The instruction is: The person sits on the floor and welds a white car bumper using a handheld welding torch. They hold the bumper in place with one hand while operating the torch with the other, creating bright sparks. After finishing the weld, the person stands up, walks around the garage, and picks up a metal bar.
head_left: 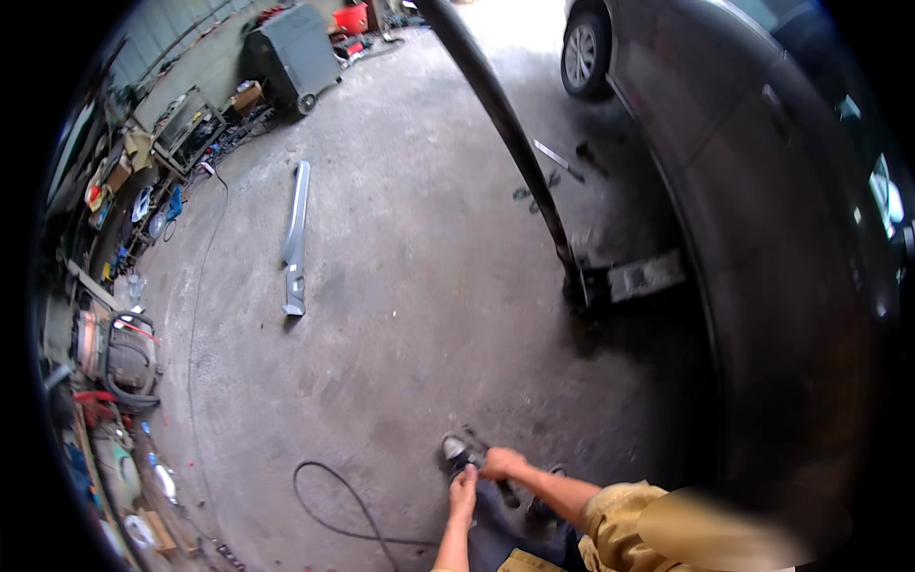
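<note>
My right hand (502, 464) is closed around a dark, long-bodied tool (511, 494) low in front of my body. One end sticks out toward the far left and the other toward me; its exact kind is too small to make out. Close beside it, my left hand (463, 488) has its fingers drawn together near the tool, and whatever they hold is hidden. Just beyond the hands shows the toe of a shoe (455, 445). On the floor to the left, a dark cable or hose (329, 466) lies in a loop and runs toward my legs.
A dark car (762, 229) fills the right side. Beside it stands a jack (629, 279) with a long slanting handle (496, 110). A long grey body panel (297, 238) lies on the concrete. A grey wheeled cabinet (294, 57) and cluttered shelves (176, 129) line the left.
</note>
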Tool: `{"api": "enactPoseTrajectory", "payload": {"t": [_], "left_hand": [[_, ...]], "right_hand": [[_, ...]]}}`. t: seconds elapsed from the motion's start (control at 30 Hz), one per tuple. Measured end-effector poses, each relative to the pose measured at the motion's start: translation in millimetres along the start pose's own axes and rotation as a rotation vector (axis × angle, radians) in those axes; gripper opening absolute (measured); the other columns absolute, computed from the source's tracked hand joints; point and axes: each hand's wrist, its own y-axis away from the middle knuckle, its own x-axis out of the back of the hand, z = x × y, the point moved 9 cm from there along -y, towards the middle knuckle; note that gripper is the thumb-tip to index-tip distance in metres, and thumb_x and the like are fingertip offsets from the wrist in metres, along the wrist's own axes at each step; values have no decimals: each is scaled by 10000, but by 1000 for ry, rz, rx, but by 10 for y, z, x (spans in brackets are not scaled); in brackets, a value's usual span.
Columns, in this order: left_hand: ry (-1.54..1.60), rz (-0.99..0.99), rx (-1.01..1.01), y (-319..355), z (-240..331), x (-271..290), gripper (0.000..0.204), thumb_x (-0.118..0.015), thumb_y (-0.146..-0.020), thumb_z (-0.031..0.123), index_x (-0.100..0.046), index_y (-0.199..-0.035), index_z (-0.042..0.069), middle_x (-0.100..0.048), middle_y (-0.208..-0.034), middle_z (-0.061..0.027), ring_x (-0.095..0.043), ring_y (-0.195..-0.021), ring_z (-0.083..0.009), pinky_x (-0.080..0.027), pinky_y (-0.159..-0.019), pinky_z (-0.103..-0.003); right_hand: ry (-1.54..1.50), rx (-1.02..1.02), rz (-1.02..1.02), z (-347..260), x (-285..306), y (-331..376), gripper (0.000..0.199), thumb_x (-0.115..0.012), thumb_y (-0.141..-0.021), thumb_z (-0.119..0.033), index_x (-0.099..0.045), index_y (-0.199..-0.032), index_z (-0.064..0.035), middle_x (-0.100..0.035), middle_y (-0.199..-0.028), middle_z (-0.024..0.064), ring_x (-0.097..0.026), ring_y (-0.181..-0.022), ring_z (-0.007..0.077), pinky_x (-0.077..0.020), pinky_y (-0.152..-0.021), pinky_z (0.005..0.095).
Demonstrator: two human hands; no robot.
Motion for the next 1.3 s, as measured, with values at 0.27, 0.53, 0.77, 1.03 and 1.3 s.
{"api": "enactPoseTrajectory", "payload": {"t": [0.27, 0.53, 0.77, 1.03, 1.3], "left_hand": [[1182, -217, 102, -232, 670, 801, 213, -601, -921, 232, -612, -1037, 54, -665, -957, -116, -648, -872, -269, -521, -812, -397], [1526, -201, 132, -401, 919, 1839, 356, -502, -1004, 285, -405, -683, 167, -339, -566, 65, -351, -518, -78, -364, -581, -275], [1111, -428, 134, -1314, 2716, 1842, 385, -570, -974, 319, -412, -665, 151, -344, -568, 32, -390, -512, -108, -423, -614, -322], [509, -493, -40, -3173, 5679, 812, 305, -641, -937, 263, -516, -731, 77, -491, -546, -41, -501, -476, -157, -481, -535, -346], [273, -250, -244, -4624, 8283, 31, 284, -690, -860, 74, -425, -760, 98, -441, -609, 12, -429, -405, -99, -386, -379, -276]], "right_hand": [[441, 413, 153, -2163, 40, 858, 716, -629, -789, -403, -464, -1164, 184, -599, -1039, 372, -660, -943, 444, -565, -787, 455], [98, 480, 33, -3154, 976, 727, 318, -570, -890, -303, -645, -1125, -101, -674, -1003, 214, -666, -891, 373, -526, -794, 447], [-330, 43, 369, -2224, 2957, -745, 272, -528, -890, -176, -672, -1008, 22, -666, -780, 109, -648, -646, 150, -539, -624, 317], [-64, -489, 262, -495, 3976, -2339, 338, -590, -830, -299, -699, -915, 9, -681, -956, 231, -670, -883, 354, -553, -770, 433], [-1227, -112, 886, -2324, 6679, -2175, 204, -601, -924, -179, -644, -1013, -1, -664, -867, 62, -638, -773, 127, -522, -679, 293]]}}
